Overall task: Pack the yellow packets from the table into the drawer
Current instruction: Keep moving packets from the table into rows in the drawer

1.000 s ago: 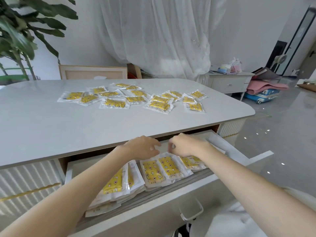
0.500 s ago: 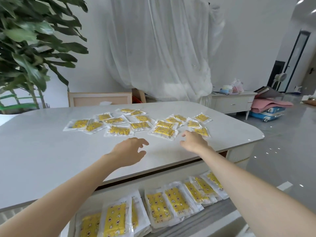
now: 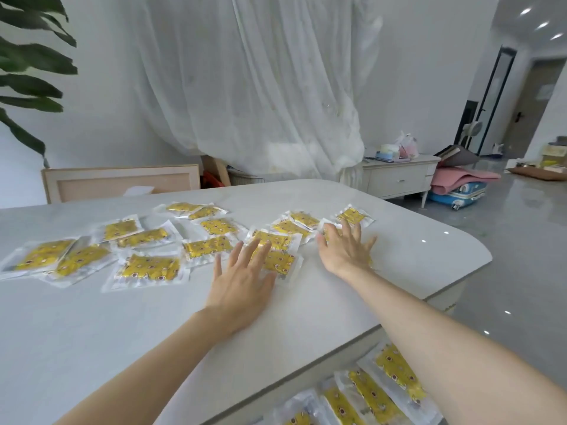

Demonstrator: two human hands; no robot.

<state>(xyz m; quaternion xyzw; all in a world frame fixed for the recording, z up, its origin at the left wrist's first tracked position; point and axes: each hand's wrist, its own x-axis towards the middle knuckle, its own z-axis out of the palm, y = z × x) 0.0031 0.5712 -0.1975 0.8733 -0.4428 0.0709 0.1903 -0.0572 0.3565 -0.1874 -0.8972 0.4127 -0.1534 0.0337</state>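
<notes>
Fingers point(image 3: 257, 245) of left hand point(image 3: 239, 285) spread flat, empty, over nearest yellow packets point(image 3: 276, 250); right hand point(image 3: 345, 250) likewise splayed, gripping nothing. More scattered across tabletop point(image 3: 92, 326), others already in drawer point(image 3: 310, 375) below. Probably light, floppy, slick film: best pinched at clear sealed edges or slid together.
</notes>
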